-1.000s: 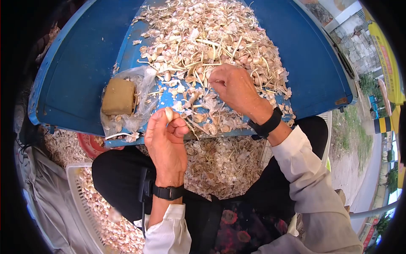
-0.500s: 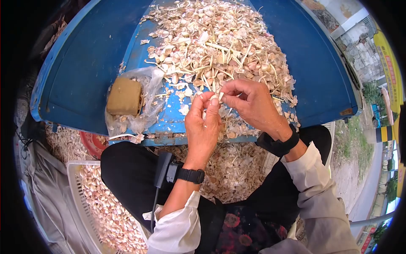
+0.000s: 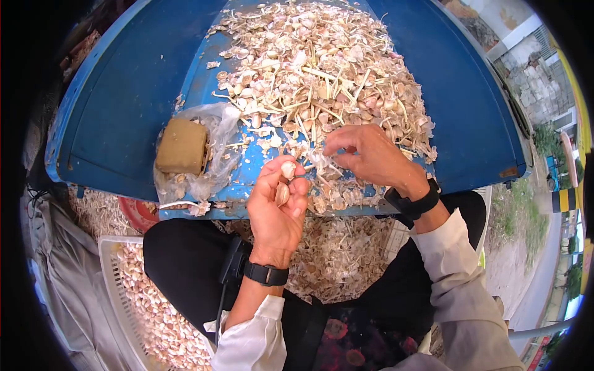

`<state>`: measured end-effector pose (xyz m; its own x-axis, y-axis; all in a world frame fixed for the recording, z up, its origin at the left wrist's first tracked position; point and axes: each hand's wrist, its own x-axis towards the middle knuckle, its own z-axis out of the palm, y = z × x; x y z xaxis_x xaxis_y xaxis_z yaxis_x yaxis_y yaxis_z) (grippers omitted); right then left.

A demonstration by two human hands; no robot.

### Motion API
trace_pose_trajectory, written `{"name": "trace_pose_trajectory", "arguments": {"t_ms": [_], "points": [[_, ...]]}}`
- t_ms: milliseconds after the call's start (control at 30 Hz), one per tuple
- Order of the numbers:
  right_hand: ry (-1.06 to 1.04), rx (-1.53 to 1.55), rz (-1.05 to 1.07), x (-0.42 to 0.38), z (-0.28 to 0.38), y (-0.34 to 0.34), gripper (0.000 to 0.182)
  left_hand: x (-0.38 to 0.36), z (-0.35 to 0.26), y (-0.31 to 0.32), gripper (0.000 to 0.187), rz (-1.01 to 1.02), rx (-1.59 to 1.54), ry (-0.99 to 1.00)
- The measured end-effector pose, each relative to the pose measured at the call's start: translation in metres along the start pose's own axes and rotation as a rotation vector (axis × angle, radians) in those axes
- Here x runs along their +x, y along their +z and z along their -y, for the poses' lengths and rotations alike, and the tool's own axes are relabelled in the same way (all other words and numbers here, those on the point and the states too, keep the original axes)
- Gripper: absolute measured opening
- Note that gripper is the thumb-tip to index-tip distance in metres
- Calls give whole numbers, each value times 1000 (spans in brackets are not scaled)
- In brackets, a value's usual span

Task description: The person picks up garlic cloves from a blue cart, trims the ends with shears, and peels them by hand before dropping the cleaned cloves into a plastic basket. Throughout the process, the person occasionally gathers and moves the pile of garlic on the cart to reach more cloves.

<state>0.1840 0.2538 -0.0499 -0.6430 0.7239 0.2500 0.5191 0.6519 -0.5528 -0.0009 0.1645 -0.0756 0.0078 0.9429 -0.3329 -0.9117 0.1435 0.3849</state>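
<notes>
My left hand (image 3: 275, 213) is turned palm up over the near edge of the blue surface, its fingers curled around two garlic cloves. One pale garlic clove (image 3: 288, 170) sits at the fingertips, and a browner garlic clove (image 3: 282, 194) rests lower against the fingers. My right hand (image 3: 374, 154) hovers to the right, its thumb and forefinger bent and slightly apart, with nothing plainly between them. Beyond both hands spreads a heap of garlic cloves, skins and dry stalks (image 3: 322, 68).
A tan block (image 3: 182, 146) lies on a clear plastic bag (image 3: 223, 117) at the left. Below it, a white crate (image 3: 111, 263) holds many garlic cloves beside my leg. Loose skins (image 3: 328, 260) cover the ground between my legs. A red basin (image 3: 137, 215) shows partly behind my knee.
My hands have parted. The left has moved down and left and turned palm up, showing the cloves; the right has drawn slightly right and lower, its pinch loosened.
</notes>
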Motion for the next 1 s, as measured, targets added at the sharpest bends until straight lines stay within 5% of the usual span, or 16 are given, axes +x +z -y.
{"name": "trace_pose_trajectory", "arguments": {"t_ms": [33,100,333,467,533,667,733,800,933,1000], "points": [[246,183,-76,15,1,-6,19,-1,-1,0,20,-3,0,0],[286,-41,-174,49,4,-23,27,-1,-1,0,20,15,1,-22],[81,-568,-124,79,-46,-2,40,3,8,-4,19,63,245,3],[252,-268,-120,51,-15,-11,44,6,12,-4,26,41,382,83],[459,254,-124,36,0,-12,40,8,16,8,30,23,470,129],[485,488,65,20,17,0,26,13,24,6,39,95,645,128],[545,471,121,15,29,-7,22,17,26,0,37,115,625,92],[474,597,4,10,35,-11,21,17,24,-1,31,155,257,-49],[306,17,-381,-30,49,-104,23,6,19,8,26,92,122,-109],[455,-239,-534,-54,50,-172,22,6,19,4,28,151,87,-89]]}}
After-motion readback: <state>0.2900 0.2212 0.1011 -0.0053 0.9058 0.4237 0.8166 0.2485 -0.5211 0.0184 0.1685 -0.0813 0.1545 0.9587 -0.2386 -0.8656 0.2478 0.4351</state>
